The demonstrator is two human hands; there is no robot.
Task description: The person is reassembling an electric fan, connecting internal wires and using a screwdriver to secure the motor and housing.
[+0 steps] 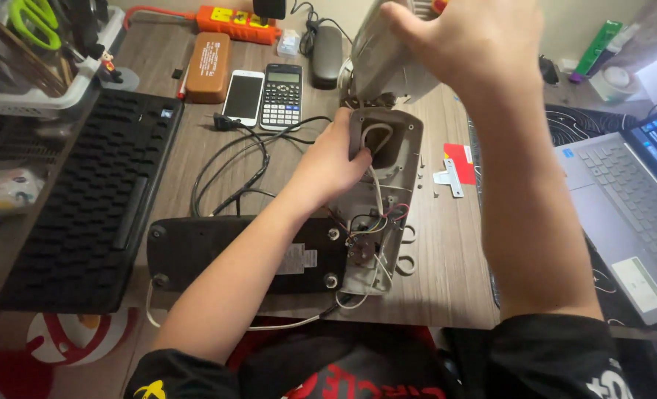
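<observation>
The left hand (pixel 333 164) curls around the edge of a grey plastic housing (pixel 389 185), an opened shell with a rounded, hollow top; its fingertips dip into that cavity beside a loop of white cable. The shell lies lengthwise on the wooden desk (pixel 446 273), its matte inner face turned up. Below the hand, toward the person's body, thin coloured wires (pixel 373 225) tangle over a small switch block inside the shell, and two moulded ring shapes stick out of its side.

The right hand (pixel 467 41) is raised above and beyond the left one, clasped over a smooth, rounded silver-grey body (pixel 380 59) that tilts down toward the top of the housing. The fingers wrap its upper part, so the grip is closed on it.

Directly under the left forearm sits a flat black oval base (pixel 217 255) with screw bosses at its corners and a pale label. Black cords (pixel 240 170) loop across the wood grain to the left of the left hand. Farther left lies a black keyboard (pixel 84 199) with rows of domed keys. Beyond the left hand rest a white phone (pixel 243 96) and a dark calculator (pixel 282 96). To the right of the right forearm lie a small white bracket (pixel 447 177), a red card (pixel 461 159), and an open grey laptop (pixel 624 207).
</observation>
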